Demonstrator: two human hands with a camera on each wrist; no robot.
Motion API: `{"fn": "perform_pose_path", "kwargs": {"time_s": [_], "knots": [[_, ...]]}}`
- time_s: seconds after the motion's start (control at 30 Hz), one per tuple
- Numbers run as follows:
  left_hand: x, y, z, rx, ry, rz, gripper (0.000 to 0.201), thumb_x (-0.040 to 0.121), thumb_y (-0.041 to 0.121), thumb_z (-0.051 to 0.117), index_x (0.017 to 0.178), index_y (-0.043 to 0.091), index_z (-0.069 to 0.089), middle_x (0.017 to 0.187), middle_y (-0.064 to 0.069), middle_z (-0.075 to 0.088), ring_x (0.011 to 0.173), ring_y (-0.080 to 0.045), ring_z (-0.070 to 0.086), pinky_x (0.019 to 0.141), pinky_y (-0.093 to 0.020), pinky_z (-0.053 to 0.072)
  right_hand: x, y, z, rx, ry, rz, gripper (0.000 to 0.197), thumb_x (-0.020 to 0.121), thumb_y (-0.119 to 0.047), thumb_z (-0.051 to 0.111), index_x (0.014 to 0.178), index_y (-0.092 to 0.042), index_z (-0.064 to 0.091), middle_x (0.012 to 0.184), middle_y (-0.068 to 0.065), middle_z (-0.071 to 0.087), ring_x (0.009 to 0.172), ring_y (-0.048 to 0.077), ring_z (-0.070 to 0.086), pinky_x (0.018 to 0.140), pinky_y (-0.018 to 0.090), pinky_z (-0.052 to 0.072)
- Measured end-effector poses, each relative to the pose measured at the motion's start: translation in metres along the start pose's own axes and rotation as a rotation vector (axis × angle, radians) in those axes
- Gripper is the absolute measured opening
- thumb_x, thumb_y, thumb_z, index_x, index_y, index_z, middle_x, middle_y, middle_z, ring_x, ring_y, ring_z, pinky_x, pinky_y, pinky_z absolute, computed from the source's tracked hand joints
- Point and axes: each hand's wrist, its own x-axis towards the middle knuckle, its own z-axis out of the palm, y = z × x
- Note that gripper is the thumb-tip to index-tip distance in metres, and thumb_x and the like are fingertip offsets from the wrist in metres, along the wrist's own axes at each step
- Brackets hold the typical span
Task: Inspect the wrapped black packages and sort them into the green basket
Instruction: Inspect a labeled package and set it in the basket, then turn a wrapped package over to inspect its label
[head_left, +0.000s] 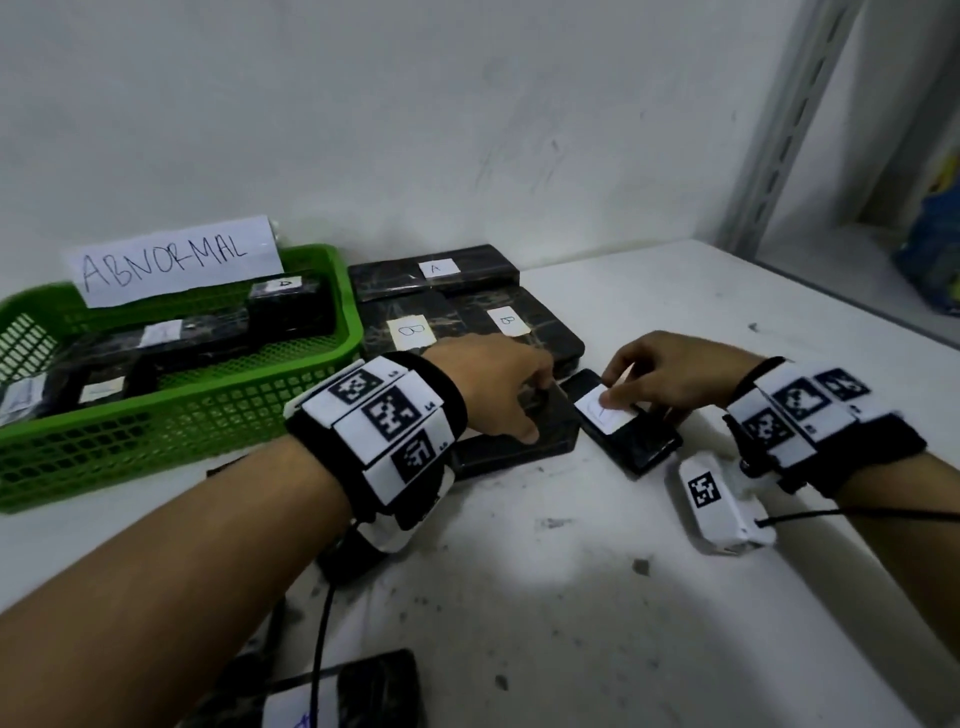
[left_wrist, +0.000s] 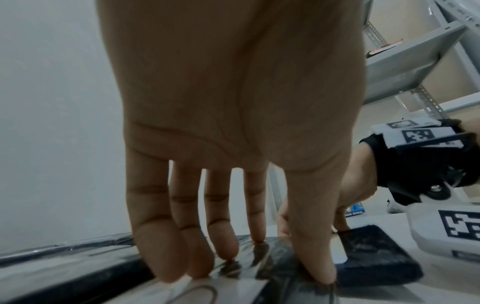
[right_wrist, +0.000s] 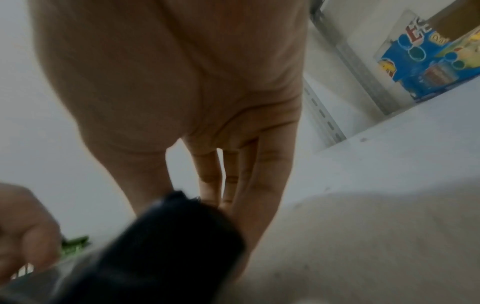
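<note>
A green basket (head_left: 182, 415) with an "ABNORMAL" sign (head_left: 171, 265) stands at the left and holds several wrapped black packages. My left hand (head_left: 535, 410) (left_wrist: 246, 267) rests with straight fingers on a flat black package (head_left: 509, 452) (left_wrist: 272, 257) at the table's centre, thumb at its near edge. Just to the right, my right hand (head_left: 618, 384) (right_wrist: 187, 197) pinches a smaller black package (head_left: 644, 447) (left_wrist: 376, 253) (right_wrist: 161, 246), with the thumb on its white label and the fingers at its far side. Whether that package is off the table is unclear.
Three more black packages lie behind the hands, labelled A (head_left: 434, 270), B (head_left: 410, 332) and B (head_left: 506, 319). Another labelled package (head_left: 374, 686) lies at the near edge. A metal shelf upright (head_left: 795, 119) and a blue bag (head_left: 930, 260) are at the right.
</note>
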Motion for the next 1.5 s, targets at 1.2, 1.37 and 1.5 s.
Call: {"fn": "perform_pose_path", "kwargs": {"time_s": [1.2, 1.37, 1.5], "knots": [[-0.086, -0.068, -0.001, -0.195, -0.165, 0.029, 0.035, 0.103, 0.024, 0.047, 0.136, 0.026, 0.060, 0.141, 0.010, 0.056, 0.124, -0.011, 0.054, 0.108, -0.029, 0.040, -0.065, -0.094, 0.086, -0.835, 0.021, -0.729, 0.040, 0.078, -0.063, 0.070, 0.107, -0.038, 0.059, 0.094, -0.020, 0.066, 0.089, 0.003, 0.059, 0.064, 0.026, 0.036], [-0.122, -0.084, -0.009, -0.266, 0.028, -0.062, 0.030, 0.102, 0.029, 0.051, 0.130, 0.029, 0.062, 0.125, 0.009, 0.064, 0.113, -0.011, 0.059, 0.099, -0.031, 0.047, -0.074, -0.123, 0.087, -0.698, 0.038, -0.754, 0.036, 0.083, -0.069, 0.058, 0.105, -0.040, 0.058, 0.086, -0.019, 0.062, 0.081, 0.004, 0.058, 0.069, 0.031, 0.049], [-0.151, -0.106, -0.004, -0.277, 0.083, -0.153, 0.026, 0.096, 0.034, 0.062, 0.121, 0.031, 0.064, 0.113, 0.012, 0.064, 0.104, -0.011, 0.061, 0.093, -0.035, 0.051, -0.067, -0.157, 0.105, -0.750, 0.018, -0.787, 0.049, 0.079, -0.077, 0.056, 0.112, -0.041, 0.054, 0.099, -0.018, 0.063, 0.094, 0.011, 0.062, 0.070, 0.031, 0.047]]}}
